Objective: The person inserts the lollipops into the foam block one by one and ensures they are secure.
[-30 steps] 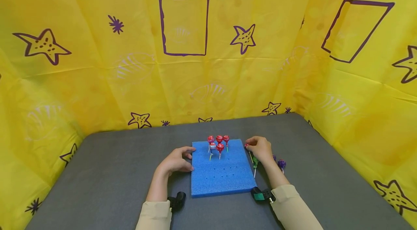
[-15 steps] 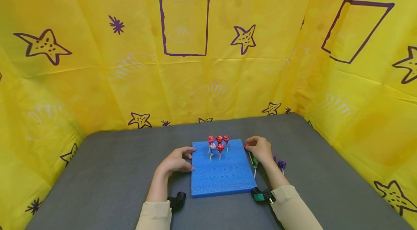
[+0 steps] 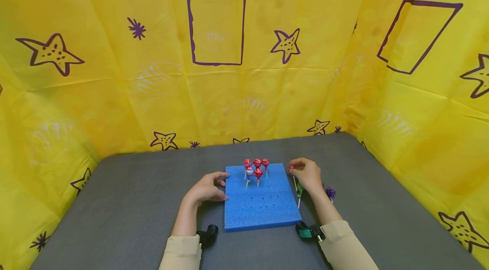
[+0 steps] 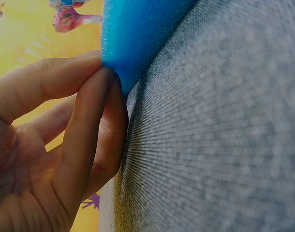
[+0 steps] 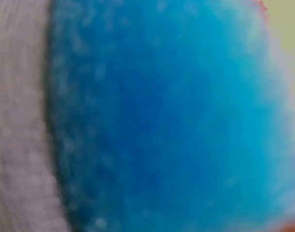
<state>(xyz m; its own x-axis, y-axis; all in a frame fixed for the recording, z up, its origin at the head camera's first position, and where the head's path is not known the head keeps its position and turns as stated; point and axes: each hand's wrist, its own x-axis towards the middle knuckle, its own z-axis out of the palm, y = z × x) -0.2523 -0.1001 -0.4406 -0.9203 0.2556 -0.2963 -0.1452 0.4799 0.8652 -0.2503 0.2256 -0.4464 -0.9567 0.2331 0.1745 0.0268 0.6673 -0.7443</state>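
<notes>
Just beside the right edge of a blue foam board [image 3: 263, 218], the person's right grip [image 3: 308, 174] is pinching a red-wrapped lollipop [image 3: 290, 168] near its head, stick pointing toward the near side. Right-wrist view is giving only blurred foam, so can't tell whether the lollipop is touching the bench. Left grip [image 3: 206, 187] is resting its fingertips against the board's left edge, fingers loosely bent, not wrapped round anything. Five mostly red lollipops [image 3: 258, 173] are standing in the board's far half; small holes [image 3: 261, 206] are showing in the near half. Green lollipop [image 3: 299, 190] is lying by the right edge; purple lollipops [image 3: 330, 193] are sitting partly behind the right forearm [image 3: 324, 208].

Handling, as judged: lollipop should be light and hard-headed, stick thin and fairly stiff, wrapper probably slick; best hold would be just under the head or high on the stick. Board looks light, soft, easy to dent or shift; flat edge contact should suit it.

Grey bench [image 3: 114, 215] is carrying everything, its top looking matte and woven. Yellow cloth [image 3: 160, 104] with purple stars is hanging along the far and side edges.
</notes>
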